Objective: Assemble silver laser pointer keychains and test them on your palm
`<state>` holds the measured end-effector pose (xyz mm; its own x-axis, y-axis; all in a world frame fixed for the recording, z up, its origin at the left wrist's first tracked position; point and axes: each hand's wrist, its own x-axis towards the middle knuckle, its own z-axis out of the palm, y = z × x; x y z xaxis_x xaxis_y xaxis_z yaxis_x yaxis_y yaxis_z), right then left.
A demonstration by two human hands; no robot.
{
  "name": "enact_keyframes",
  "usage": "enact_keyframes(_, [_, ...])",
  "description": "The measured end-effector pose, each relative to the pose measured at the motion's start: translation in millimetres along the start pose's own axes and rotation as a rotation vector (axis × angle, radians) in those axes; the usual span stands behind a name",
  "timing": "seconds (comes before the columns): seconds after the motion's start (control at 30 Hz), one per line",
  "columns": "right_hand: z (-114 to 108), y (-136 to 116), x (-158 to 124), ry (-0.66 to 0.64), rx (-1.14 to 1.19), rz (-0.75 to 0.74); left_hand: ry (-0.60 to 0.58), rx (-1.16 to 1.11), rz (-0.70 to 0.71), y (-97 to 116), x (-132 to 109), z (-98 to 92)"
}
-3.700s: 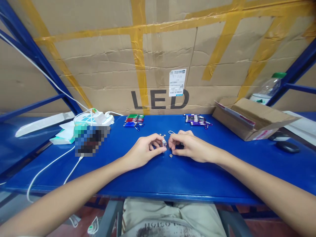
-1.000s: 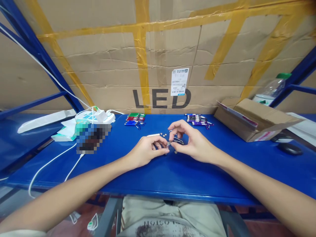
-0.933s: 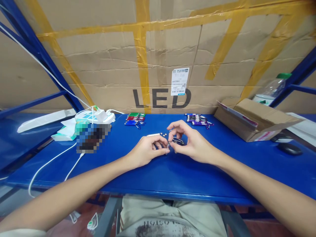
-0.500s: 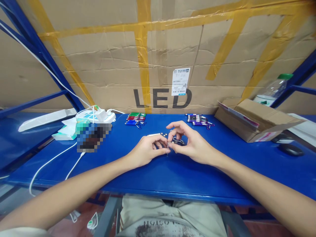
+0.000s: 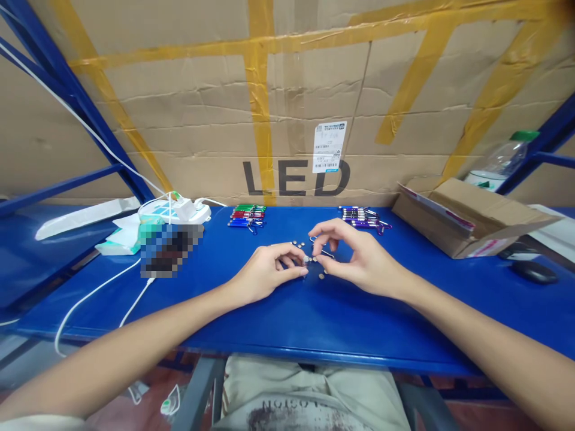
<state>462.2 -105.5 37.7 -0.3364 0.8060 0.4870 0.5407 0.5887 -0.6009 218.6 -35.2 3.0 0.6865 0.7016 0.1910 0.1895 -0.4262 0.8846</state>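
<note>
My left hand (image 5: 265, 275) rests on the blue table (image 5: 287, 317) and pinches a small silver flashlight part (image 5: 306, 260) between thumb and fingers. My right hand (image 5: 359, 260) is closed in a pinch right beside it, fingertips at that part; what it grips is too small to make out. A metal key clip (image 5: 318, 246) lies under its raised fingers. Small round button cells (image 5: 297, 243) lie just behind the hands, and one more (image 5: 321, 276) lies beside my right thumb.
Two bunches of coloured mini flashlights lie at the back: one (image 5: 246, 216) left of centre, one (image 5: 363, 216) right. An open cardboard box (image 5: 467, 218), a bottle (image 5: 501, 158) and a black mouse (image 5: 534, 271) are on the right. A power strip (image 5: 173, 211) with white cables is at left.
My right hand has lifted slightly and its fingers have shifted at the silver part; a button cell now shows beside its thumb. My left hand has stayed almost still.
</note>
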Motion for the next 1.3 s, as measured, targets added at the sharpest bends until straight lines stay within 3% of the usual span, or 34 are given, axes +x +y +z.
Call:
enact_keyframes(0.27, [-10.5,7.5,1.0,-0.310,-0.170,0.052,0.011,-0.012,-0.031,-1.5,0.5,-0.4])
enact_keyframes(0.5, [-7.0,11.4,0.4,-0.445,-0.186,0.077,0.022,-0.013,-0.034,-3.4,1.2,-0.9])
enact_keyframes(0.7, [-7.5,12.2,0.3,-0.394,-0.195,0.075,0.023,-0.003,-0.022,-1.8,1.0,-1.0])
enact_keyframes(1.0, [-4.9,1.6,0.5,-0.073,-0.017,0.010,-0.009,0.057,0.056,5.4,-1.3,-0.7])
enact_keyframes(1.3, [-0.1,-1.5,-0.3,-0.116,-0.029,0.004,-0.018,0.070,0.095,3.4,-1.6,-1.2])
